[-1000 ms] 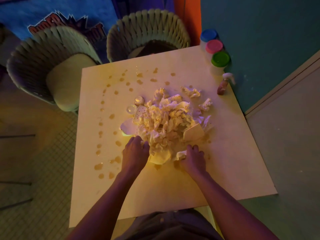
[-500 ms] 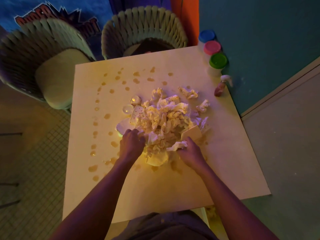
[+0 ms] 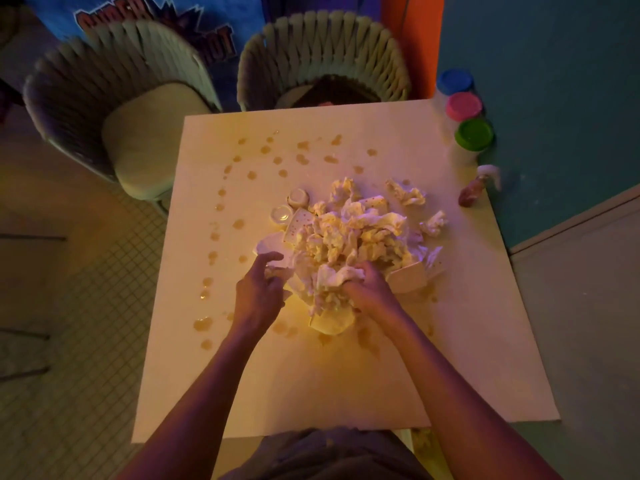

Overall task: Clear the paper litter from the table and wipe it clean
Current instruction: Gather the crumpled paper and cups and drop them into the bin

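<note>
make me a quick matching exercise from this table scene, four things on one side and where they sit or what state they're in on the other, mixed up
Things:
1. right hand
2. spray bottle
3. green-lidded tub
4. brown droplets

Places or states:
A. lying on its side near the table's right edge
B. scattered in an arc over the left and far part of the table top
C. gripping crumpled paper at the near side of the paper pile
D. nearest of three tubs lined up at the far right corner

Pairs: 1-C, 2-A, 3-D, 4-B
</note>
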Demonstrator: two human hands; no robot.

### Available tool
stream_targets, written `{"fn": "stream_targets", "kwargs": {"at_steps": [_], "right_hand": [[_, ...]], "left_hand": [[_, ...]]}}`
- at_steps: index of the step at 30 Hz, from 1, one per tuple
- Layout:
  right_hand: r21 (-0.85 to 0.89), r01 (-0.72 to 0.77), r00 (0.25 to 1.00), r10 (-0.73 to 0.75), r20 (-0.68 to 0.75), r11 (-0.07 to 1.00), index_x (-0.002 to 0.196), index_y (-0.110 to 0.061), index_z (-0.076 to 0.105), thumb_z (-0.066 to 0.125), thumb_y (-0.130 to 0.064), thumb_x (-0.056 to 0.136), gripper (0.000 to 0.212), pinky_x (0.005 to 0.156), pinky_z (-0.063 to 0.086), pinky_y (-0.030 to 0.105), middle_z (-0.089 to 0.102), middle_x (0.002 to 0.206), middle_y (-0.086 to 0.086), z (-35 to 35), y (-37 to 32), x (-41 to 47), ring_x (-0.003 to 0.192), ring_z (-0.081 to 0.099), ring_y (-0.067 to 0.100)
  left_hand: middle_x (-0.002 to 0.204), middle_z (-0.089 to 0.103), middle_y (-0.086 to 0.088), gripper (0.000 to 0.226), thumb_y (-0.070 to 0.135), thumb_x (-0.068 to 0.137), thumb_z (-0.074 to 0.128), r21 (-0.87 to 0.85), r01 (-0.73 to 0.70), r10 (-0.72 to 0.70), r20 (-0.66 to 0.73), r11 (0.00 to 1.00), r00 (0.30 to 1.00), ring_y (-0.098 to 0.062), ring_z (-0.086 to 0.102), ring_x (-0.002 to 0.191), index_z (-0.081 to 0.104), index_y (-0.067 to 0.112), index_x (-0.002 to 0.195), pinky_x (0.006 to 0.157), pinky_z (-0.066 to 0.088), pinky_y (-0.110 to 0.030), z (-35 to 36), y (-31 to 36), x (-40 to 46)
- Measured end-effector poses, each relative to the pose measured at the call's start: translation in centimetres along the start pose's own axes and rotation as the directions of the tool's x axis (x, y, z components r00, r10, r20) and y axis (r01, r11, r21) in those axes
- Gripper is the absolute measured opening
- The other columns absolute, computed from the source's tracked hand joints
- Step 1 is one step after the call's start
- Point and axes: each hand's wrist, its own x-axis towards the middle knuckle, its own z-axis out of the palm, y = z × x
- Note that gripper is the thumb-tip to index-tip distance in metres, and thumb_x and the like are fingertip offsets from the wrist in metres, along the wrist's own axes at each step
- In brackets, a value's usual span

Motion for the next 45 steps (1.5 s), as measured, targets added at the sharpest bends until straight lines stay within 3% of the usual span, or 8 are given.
{"fn": "stream_targets", "kwargs": {"at_steps": [5,8,12,17,24,32,41,45], "right_hand": [[-0.06,-0.089,0.994,0.092,0.052,0.994,0.126,-0.021,0.038,0.085,-0.047,0.071,0.077,0.066,0.049,0.029,0.055,0.108,-0.005,0.4,-1.2,0.3,0.094,0.06,0.015],[-0.072,-0.104,0.989,0.095,-0.11,0.992,0.128,-0.017,0.038,0.085,-0.066,0.056,0.099,0.084,0.052,0.033,0.058,0.123,0.002,1.3,-1.4,1.0,0.108,0.061,0.021],[-0.275,-0.132,0.957,0.05,-0.284,0.952,0.128,-0.01,0.036,0.084,-0.067,0.055,0.104,0.089,0.05,0.038,0.062,0.124,0.014,2.8,-1.2,1.6,0.113,0.061,0.033],[-0.364,-0.109,0.954,-0.005,-0.299,0.925,0.128,-0.008,0.046,0.083,-0.041,0.066,0.079,0.091,0.044,0.037,0.053,0.129,0.017,3.9,-0.8,2.1,0.117,0.054,0.036],[-0.286,-0.037,0.96,-0.046,-0.277,0.958,0.118,-0.016,0.065,0.079,-0.026,0.067,0.054,0.087,0.05,0.034,0.061,0.115,0.011,3.2,-0.7,2.4,0.105,0.06,0.028],[0.006,-0.064,0.95,0.063,-0.305,0.998,0.092,-0.019,0.064,0.074,-0.016,0.078,0.018,0.062,0.042,0.025,0.067,0.084,-0.003,0.7,-0.4,1.8,0.078,0.062,0.018],[0.139,-0.021,0.932,0.07,-0.356,0.99,0.091,-0.031,0.063,0.067,-0.014,0.073,0.025,0.071,0.06,0.047,0.073,0.09,0.003,-0.5,0.0,0.9,0.081,0.07,0.027],[0.21,-0.013,0.941,0.083,-0.329,0.978,0.086,-0.027,0.068,0.064,-0.019,0.076,0.012,0.073,0.059,0.049,0.071,0.076,-0.001,-1.2,0.2,0.4,0.075,0.068,0.024]], "left_hand": [[0.069,0.07,-0.006,0.027,0.007,0.086,0.048,0.015,0.056,-0.055,-0.042,0.998,0.998,-0.021,0.064,0.053,0.067,0.025,0.092,0.052,0.056,-0.035,-1.0,-0.3,0.2],[0.075,0.071,-0.002,0.008,0.027,0.087,0.056,0.036,0.118,-0.117,-0.035,0.992,0.993,-0.018,0.067,0.054,0.063,0.023,0.089,0.052,0.055,-0.031,-1.4,0.0,0.5],[0.072,0.07,0.001,0.026,0.046,0.077,0.066,0.161,0.123,-0.124,-0.003,0.979,0.992,-0.022,0.069,0.06,0.056,0.021,0.075,0.067,0.057,-0.039,-0.8,-0.9,1.6],[0.094,0.074,-0.007,0.013,0.018,0.073,0.071,0.192,0.077,-0.093,0.073,0.978,0.993,-0.026,0.072,0.082,0.063,0.024,0.081,0.071,0.059,-0.038,1.1,-0.6,2.9],[0.119,0.069,-0.007,0.058,0.049,0.079,0.074,0.331,0.046,-0.061,0.034,0.942,0.998,-0.029,0.066,0.108,0.063,0.018,0.127,0.085,0.053,-0.04,3.7,-0.3,4.5],[0.088,0.061,-0.004,0.023,0.033,0.083,0.064,0.294,0.102,-0.107,0.0,0.95,0.994,-0.031,0.057,0.083,0.067,0.014,0.095,0.067,0.043,-0.035,1.9,0.2,4.9],[0.078,0.069,-0.004,0.017,0.014,0.083,0.061,0.021,0.124,-0.124,0.037,0.992,0.992,-0.023,0.07,0.056,0.056,0.023,0.096,0.057,0.062,-0.046,-0.4,-1.2,3.4],[0.076,0.068,0.005,0.028,0.009,0.085,0.057,0.088,0.009,-0.015,0.061,0.996,0.998,-0.017,0.069,0.07,0.062,0.028,0.104,0.067,0.058,-0.033,0.0,-0.4,2.5]]}}
